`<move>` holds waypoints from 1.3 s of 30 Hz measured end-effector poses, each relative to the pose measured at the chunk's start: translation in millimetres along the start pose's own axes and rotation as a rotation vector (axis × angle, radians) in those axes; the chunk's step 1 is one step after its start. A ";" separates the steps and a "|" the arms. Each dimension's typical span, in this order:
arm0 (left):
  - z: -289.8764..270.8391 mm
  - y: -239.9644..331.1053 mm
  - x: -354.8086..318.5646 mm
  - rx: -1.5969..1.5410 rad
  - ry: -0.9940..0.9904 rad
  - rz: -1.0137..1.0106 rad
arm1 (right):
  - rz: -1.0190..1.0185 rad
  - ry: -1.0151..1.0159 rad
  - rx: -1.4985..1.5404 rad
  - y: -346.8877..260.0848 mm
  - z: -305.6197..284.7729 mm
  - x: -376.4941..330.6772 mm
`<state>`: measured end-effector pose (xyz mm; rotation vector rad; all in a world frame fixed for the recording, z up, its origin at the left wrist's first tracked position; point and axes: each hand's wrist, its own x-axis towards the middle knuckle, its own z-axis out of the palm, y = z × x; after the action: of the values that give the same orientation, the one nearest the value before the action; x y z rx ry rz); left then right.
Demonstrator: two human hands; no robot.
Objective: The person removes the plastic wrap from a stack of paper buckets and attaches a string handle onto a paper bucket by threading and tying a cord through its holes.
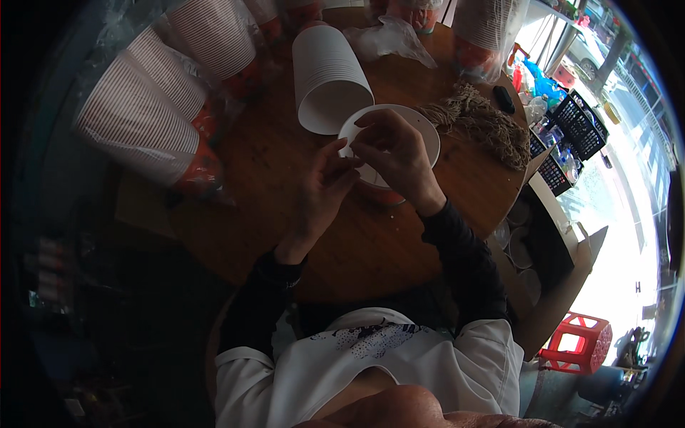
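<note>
My left hand (pixel 326 196) and my right hand (pixel 401 153) meet over the near side of a white paper tub (pixel 432 135) with a reddish-orange outside. The fingers of both hands are bent into pinches close together. Whatever is between them is too small or too hidden to make out. Just beyond the hands, to the left, a nested stack of white paper tubs (pixel 322 71) lies on its side, its open mouth facing me. To the right of the upright tub is a tangled bundle of tan cords (pixel 489 128).
Tall plastic-wrapped stacks of paper tubs (pixel 139 128) line the left and far edges of the round wooden table (pixel 250 235). Crumpled clear plastic (pixel 392 39) and a small black object (pixel 504 99) lie on it. At right are an open carton (pixel 549 235), black crates (pixel 579 125) and a red stool (pixel 579 342).
</note>
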<state>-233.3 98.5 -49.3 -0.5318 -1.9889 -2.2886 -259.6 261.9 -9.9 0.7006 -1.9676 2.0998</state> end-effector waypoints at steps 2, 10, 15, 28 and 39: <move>0.1 -0.1 -1.1 0.023 -0.006 0.033 | -0.023 0.008 -0.025 2.5 -2.0 2.5; -0.9 -3.1 -2.4 0.127 -0.010 0.037 | -0.054 0.038 -0.052 10.6 -2.9 5.5; 0.9 -2.3 -2.5 0.149 -0.005 0.051 | -0.016 0.035 -0.012 11.3 -3.9 5.9; 6.2 4.9 -3.8 0.234 -0.022 0.097 | 0.025 0.018 0.032 11.9 -4.8 5.7; 0.6 12.6 -4.2 0.214 -0.011 0.167 | 0.427 -0.404 0.095 -5.6 -25.7 13.3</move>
<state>-225.9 96.2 -38.5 -0.6629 -2.0740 -1.9528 -274.3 285.1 0.8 0.8385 -2.4235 2.4626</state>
